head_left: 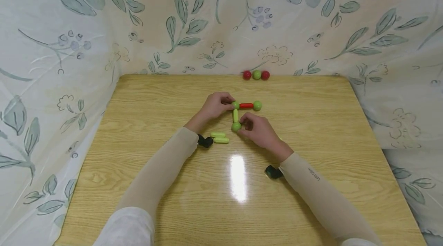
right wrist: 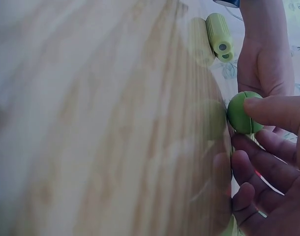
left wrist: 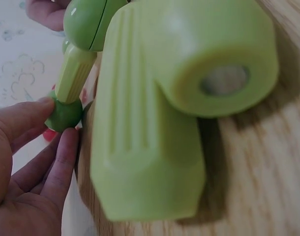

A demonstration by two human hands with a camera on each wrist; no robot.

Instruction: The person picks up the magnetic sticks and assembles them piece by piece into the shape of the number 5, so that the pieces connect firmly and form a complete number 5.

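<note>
In the head view, two green balls and a red magnetic rod (head_left: pixel 246 106) form an L with a yellow-green rod (head_left: pixel 235 116). My left hand (head_left: pixel 215 105) pinches the corner ball (head_left: pixel 235 105) between thumb and fingers; the left wrist view shows this ball (left wrist: pixel 65 117) at the rod's end. At the near end of the yellow-green rod, my right hand (head_left: pixel 258 131) holds another green ball (head_left: pixel 236 126). Its thumb lies on that ball (right wrist: pixel 240 113) in the right wrist view. The red rod's far end carries a green ball (head_left: pixel 257 105), untouched by either hand.
Two loose yellow-green rods (head_left: pixel 220 138) lie side by side near my left wrist, large in the left wrist view. Two red balls and a green ball (head_left: pixel 257 74) sit in a row at the back edge of the wooden table (head_left: pixel 155 96). Patterned cloth (head_left: pixel 207 19) hangs behind.
</note>
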